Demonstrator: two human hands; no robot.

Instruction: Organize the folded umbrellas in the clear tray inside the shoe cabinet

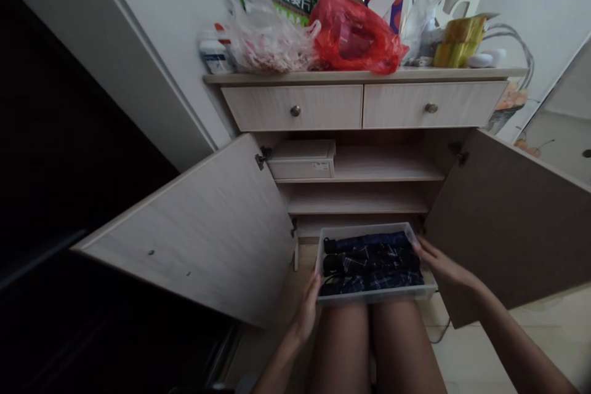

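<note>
A clear plastic box (369,297) is held level between my two hands, just above my knees and in front of the open cabinet. Inside it lie 3 dark plaid folded umbrellas (369,261), side by side. My left hand (307,308) grips the box's left wall, fingers against the outside. On the opposite wall, my right hand (436,258) holds the box near its far right corner. The undersides of both grips are hidden.
Two cabinet doors, the left door (207,228) and the right door (512,228), stand swung out on either side. A white box (300,163) sits on the upper shelf. Above the drawers, the top (295,78) carries a red plastic bag (353,34) and other packages.
</note>
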